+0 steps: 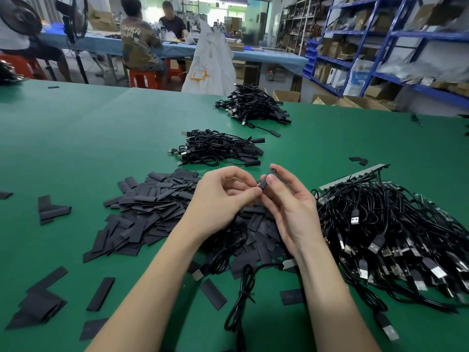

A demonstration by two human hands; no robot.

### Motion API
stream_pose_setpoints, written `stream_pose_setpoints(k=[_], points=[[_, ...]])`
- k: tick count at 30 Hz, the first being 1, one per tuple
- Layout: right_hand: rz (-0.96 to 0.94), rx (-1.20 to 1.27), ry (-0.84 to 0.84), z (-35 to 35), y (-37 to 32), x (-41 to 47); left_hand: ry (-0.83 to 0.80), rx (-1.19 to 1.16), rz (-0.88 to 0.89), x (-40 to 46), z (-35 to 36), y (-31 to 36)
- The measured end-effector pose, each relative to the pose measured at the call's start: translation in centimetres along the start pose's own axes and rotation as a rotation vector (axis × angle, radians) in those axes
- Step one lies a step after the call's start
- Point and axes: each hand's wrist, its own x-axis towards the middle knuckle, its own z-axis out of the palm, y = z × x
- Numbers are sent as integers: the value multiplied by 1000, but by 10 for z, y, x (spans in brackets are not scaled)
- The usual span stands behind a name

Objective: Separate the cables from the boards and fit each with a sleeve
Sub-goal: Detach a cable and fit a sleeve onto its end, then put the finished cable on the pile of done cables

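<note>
Above the green table my left hand (223, 196) and my right hand (286, 207) meet at a short black sleeve (267, 179). My right thumb and fingers pinch the sleeve. My left fingertips curl in and pinch at its lower end; what they hold there is hidden. A heap of flat black sleeves (149, 212) lies under and left of my hands. A tangle of black USB cables on their boards (396, 232) lies at the right. One loose black cable (241, 295) runs between my forearms.
Two piles of sleeved cables lie farther back, one in the middle (218, 148), one behind it (253, 105). Stray sleeves (50, 209) are scattered on the left of the green table (76, 138). People sit at a blue bench (266, 57) beyond; blue shelving (380, 47) stands right.
</note>
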Motion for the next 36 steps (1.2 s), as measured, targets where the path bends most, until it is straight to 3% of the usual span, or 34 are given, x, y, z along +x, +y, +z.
stream_pose_setpoints(k=[6,17,25,30,36], points=[[-7,-13,29,3,0,-2,36,33,-39,-2,2,2],[64,-27,154,-6,-9,1,111,327,56,22,-22,33],[90,-44,150,-10,-8,1,101,823,82,119,-32,63],[94,-74,143,-11,-6,4,237,1060,195,185,-22,47],[95,-78,128,-16,-5,4,56,1198,153,211,-25,-7]])
